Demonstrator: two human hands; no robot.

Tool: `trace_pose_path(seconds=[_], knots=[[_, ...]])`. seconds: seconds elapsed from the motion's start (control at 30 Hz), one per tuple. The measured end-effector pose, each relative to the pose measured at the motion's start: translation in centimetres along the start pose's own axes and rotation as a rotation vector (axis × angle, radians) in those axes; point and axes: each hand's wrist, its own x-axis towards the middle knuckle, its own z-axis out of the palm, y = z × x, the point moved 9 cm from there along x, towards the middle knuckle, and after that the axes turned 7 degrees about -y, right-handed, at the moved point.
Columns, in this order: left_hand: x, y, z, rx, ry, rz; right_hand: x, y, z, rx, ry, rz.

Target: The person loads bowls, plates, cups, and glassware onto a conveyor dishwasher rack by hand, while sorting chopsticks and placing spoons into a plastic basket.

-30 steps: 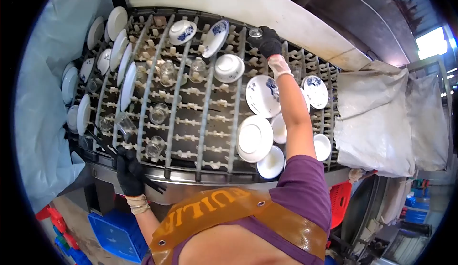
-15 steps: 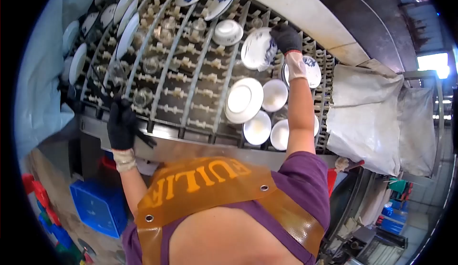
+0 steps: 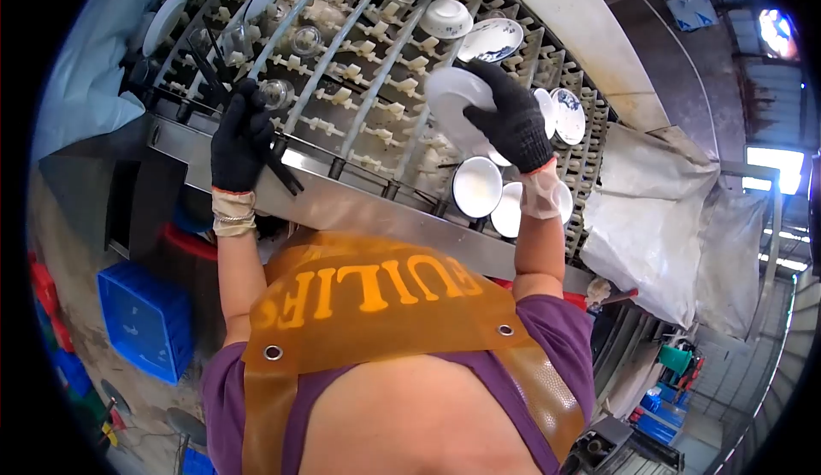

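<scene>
My right hand [image 3: 515, 120], in a black knit glove, is closed on the edge of a white plate [image 3: 455, 99], tilted and blurred above the dish conveyor [image 3: 363, 103]. White bowls [image 3: 477, 188] sit just below that hand. Beyond it lie a blue-patterned oval plate [image 3: 492, 41] and a small bowl [image 3: 446, 19]. At the conveyor's front edge, my left hand [image 3: 239, 146], also black-gloved, is wrapped round thin black sticks [image 3: 285, 171] that look like chopsticks. Their ends stick out both above and below the fist. A clear glass [image 3: 276, 94] stands beside the left hand.
White plates [image 3: 167, 20] stand on edge in the rack at far left. More patterned dishes [image 3: 568, 116] lie at right. A steel ledge [image 3: 359, 206] runs along the front. A blue crate [image 3: 145, 321] is on the floor at left, and a whitish sheet [image 3: 650, 218] hangs at right.
My right hand has left the patterned plate at the back, come nearer, and now holds a white plate lifted off the conveyor. The left hand keeps its sticks. The view has shifted.
</scene>
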Motion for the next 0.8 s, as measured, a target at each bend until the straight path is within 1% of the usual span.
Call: trace_pose_path(seconds=[0.03,0.07,0.13,0.17,0.2,0.27,0.33,0.37,0.4,0.43,0.47,0.5,0.53,0.6,0.63,0.67,0.7,0.73,0.8], knots=[[-0.1,-0.1,-0.3,-0.002,0.052,0.009,0.4,-2.5,-0.4,0.031,-0.009,-0.064],[-0.2,-0.2,-0.2,-0.001,0.048,0.002,0.9,-3.7,-0.1,-0.019,0.044,-0.157],[-0.3,-1.1,1.2,-0.084,-0.11,-0.049,2.0,-5.1,3.4,-0.414,0.017,-0.435],[-0.5,-1.2,1.3,-0.084,-0.114,-0.054,1.9,-5.9,4.8,-0.46,0.04,-0.585],[-0.6,-1.4,1.5,-0.067,-0.113,-0.073,2.1,-6.0,6.1,-0.56,0.044,-0.57],[-0.5,-1.6,1.6,-0.06,-0.115,-0.08,2.8,-2.9,5.7,-0.466,0.145,-0.294],[-0.6,-1.4,0.3,0.029,0.013,-0.001,-0.4,0.7,2.8,-0.271,0.401,-0.113],[-0.7,-1.6,0.4,0.018,0.018,0.001,-1.3,4.4,3.3,-0.219,0.348,0.011],[-0.7,-1.6,0.4,0.047,0.073,0.018,-1.8,8.7,5.0,-0.172,0.113,0.373],[-0.9,-1.8,0.2,0.08,0.127,0.023,-2.6,9.3,6.5,-0.24,-0.007,0.364],[-1.1,-2.2,-0.1,0.079,0.126,0.004,-3.5,9.8,8.4,-0.302,-0.125,0.358],[-0.7,-2.1,0.2,0.062,0.03,0.009,-3.5,9.3,9.7,-0.431,-0.19,0.353],[-0.5,-2.1,0.8,0.043,-0.068,0.021,-3.8,8.2,9.5,-0.455,-0.273,0.443],[-0.5,-2.5,0.7,0.035,-0.054,0.007,-3.5,9.4,9.4,-0.275,-0.32,0.427],[-0.6,-2.8,0.8,0.013,-0.069,0.006,-3.7,9.6,9.6,-0.274,-0.314,0.427],[-0.5,-2.8,1.0,-0.009,-0.084,0.013,-3.1,8.8,8.3,-0.049,-0.047,0.316],[-0.6,-2.9,0.9,0.019,-0.038,0.021,-3.4,8.5,6.9,0.177,0.213,0.202],[-0.8,-3.1,1.0,0.019,-0.034,0.019,-3.6,9.0,7.4,0.179,0.21,0.205],[-0.8,-3.3,2.1,-0.027,-0.139,0.013,-3.4,8.3,7.7,0.012,0.256,0.039]])
